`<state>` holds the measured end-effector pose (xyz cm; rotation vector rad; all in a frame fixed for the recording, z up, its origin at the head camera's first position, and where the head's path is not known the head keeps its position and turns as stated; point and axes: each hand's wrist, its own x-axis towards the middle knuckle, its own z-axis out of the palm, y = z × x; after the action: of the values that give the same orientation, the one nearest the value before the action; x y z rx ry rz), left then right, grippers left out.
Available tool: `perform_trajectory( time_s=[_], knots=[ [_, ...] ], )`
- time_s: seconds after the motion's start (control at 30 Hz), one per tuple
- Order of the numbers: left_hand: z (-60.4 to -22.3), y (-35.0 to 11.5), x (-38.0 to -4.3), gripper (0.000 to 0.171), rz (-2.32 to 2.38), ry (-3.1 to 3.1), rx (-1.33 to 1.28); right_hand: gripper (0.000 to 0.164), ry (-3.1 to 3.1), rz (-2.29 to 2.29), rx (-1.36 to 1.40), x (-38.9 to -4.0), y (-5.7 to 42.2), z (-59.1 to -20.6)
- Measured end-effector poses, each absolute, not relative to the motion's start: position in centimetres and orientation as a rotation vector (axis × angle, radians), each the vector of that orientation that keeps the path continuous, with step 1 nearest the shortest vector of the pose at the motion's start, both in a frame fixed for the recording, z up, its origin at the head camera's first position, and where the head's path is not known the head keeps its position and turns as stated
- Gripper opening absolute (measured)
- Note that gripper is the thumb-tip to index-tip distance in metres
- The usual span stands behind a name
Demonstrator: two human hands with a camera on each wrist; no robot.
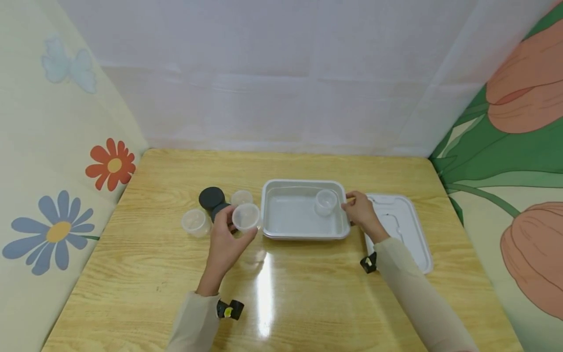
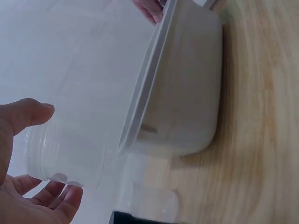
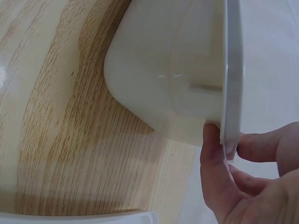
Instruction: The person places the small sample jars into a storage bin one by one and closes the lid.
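Note:
My left hand grips a clear plastic jar between thumb and fingers, just off the left end of a white plastic box. In the left wrist view the lidless jar is up off the table, beside the box wall. Thumb and fingers of my right hand pinch the box's right rim; the right wrist view shows the fingers under the lip. Inside the box, toward its right end, stands another clear jar.
Left of the box are two more clear jars, one of them behind the held jar, and two black round lids, one partly hidden by my left hand. A white rectangular lid lies on the wooden table at right, under my right forearm.

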<state>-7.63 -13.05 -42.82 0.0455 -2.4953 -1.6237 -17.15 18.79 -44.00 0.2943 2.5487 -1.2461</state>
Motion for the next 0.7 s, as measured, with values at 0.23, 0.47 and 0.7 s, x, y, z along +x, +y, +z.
perform_trajectory(
  time_s=[0.23,0.47,0.7],
  knots=[
    [-42.3,-10.7,-9.6,0.068,-1.650,-2.510,-0.039,0.043,2.532,-1.259,0.307,-17.1,18.7,-44.0],
    [-42.6,-8.4,-11.6,0.067,-1.669,-2.533,-0.176,0.043,2.530,-1.271,0.312,-17.1,18.7,-43.9],
    [-43.7,-5.9,-13.1,0.059,-1.685,-2.557,-0.255,0.042,2.535,-1.285,0.318,-17.3,18.8,-43.9]
  ],
)
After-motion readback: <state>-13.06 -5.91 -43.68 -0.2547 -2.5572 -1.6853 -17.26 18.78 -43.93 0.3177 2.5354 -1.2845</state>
